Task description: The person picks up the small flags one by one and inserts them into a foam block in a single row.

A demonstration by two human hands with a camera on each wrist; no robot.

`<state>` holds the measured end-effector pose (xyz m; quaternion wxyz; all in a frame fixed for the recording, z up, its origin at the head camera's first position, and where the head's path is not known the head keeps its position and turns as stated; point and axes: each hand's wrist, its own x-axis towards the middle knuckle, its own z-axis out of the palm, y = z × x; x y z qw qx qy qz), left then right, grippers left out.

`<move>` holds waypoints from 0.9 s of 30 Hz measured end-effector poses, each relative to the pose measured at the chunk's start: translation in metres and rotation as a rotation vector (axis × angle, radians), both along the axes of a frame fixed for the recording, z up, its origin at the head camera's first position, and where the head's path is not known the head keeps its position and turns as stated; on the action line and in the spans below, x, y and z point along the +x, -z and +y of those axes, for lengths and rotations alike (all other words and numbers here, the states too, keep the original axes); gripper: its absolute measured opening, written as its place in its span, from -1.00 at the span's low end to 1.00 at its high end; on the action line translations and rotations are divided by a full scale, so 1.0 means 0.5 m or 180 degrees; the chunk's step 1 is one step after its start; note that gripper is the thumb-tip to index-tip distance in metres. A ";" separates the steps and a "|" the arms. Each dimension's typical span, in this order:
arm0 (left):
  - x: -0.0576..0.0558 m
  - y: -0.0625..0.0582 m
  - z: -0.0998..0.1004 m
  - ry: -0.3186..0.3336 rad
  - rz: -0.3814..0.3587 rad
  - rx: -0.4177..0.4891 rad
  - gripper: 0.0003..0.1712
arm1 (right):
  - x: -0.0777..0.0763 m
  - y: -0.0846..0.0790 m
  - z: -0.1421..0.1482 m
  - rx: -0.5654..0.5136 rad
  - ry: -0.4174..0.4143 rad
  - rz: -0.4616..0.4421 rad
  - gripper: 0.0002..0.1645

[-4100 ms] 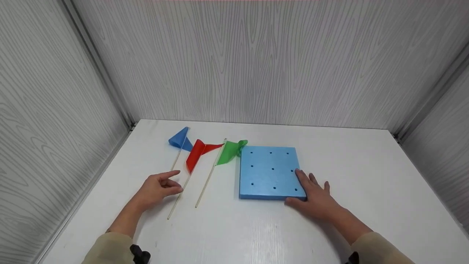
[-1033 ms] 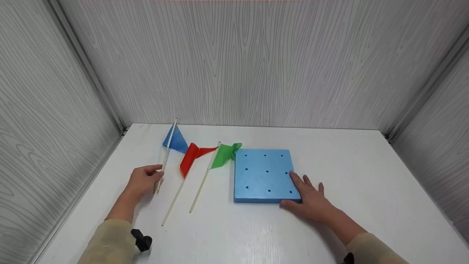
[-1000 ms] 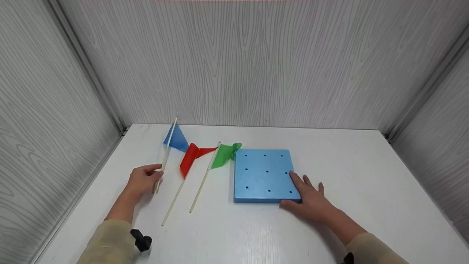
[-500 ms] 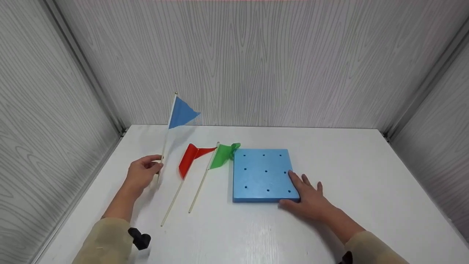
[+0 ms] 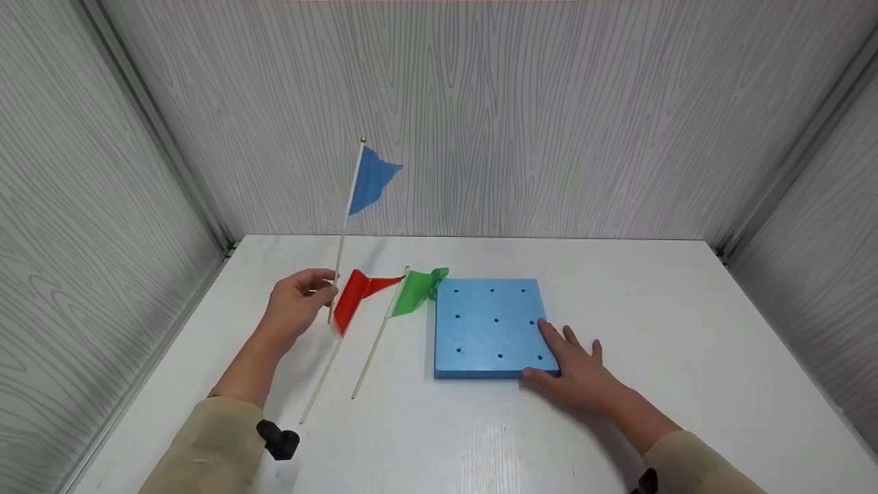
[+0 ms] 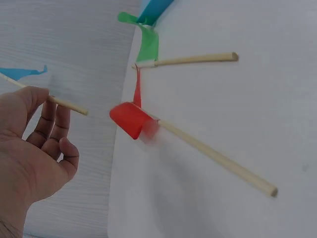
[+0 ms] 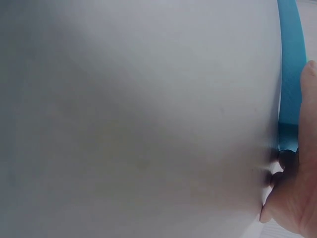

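My left hand (image 5: pixel 295 305) pinches the wooden stick of a small blue flag (image 5: pixel 372 180) between thumb and fingers. The flag leans slightly right, its gold-tipped top high against the back wall; in the left wrist view the lower end of its stick (image 6: pixel 72 106) pokes out past the fingers. Just right of this hand lies a red flag (image 5: pixel 350 302), its cloth folded. A green flag (image 5: pixel 413 293) lies beyond it, cloth bunched against a square light-blue board (image 5: pixel 480 322) with several small holes. My right hand (image 5: pixel 576 370), fingers spread, rests at the board's right front corner.
All of this is on a white table (image 5: pixel 439 439). Grey wood-grain panels enclose it at the back (image 5: pixel 453 116), the left (image 5: pixel 62 226) and the right (image 5: pixel 847 274).
My left hand has moved from the red flag's stick to the blue flag, gripped its stick, raised it upright off the table and carried it rightward. My right hand stays at the board.
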<state>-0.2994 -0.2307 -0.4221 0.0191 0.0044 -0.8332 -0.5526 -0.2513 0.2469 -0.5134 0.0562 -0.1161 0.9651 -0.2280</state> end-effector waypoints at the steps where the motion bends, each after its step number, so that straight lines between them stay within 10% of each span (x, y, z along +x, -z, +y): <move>1: -0.001 -0.004 0.008 0.0015 -0.0005 0.0007 -0.63 | 0.000 0.000 -0.001 0.0004 -0.0002 -0.0007 0.33; 27: -0.014 -0.054 0.288 0.0783 0.0319 0.0713 -0.70 | -0.003 0.004 -0.022 -0.0044 0.0019 -0.0008 0.29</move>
